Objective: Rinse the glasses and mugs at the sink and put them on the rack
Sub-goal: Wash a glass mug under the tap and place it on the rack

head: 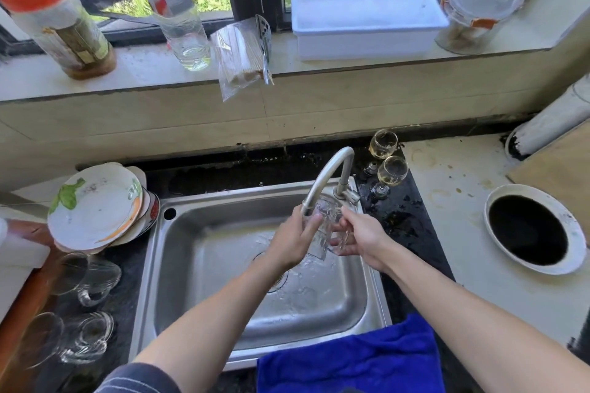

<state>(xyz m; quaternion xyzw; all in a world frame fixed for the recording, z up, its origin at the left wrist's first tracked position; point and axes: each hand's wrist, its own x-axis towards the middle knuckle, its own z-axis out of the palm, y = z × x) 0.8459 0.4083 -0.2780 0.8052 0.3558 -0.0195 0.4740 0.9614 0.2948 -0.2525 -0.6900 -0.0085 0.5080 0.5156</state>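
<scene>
A clear glass mug (329, 226) is held over the steel sink (198, 252), right under the spout of the tap (329, 174). My left hand (295, 241) grips its left side. My right hand (360, 234) holds its right side and base. Water splashes in the basin below. Two stemmed glasses (388, 158) with yellowish liquid stand on the dark counter right of the tap. Two clear glass mugs (86, 277) (83, 337) lie on the counter left of the sink. No rack can be made out.
Stacked plates (95, 207) sit at the sink's back left. A blue cloth (351, 357) hangs over the front edge. A round hole (530, 230) opens in the right counter. The windowsill holds a white tub (367, 25), bottles and a jar.
</scene>
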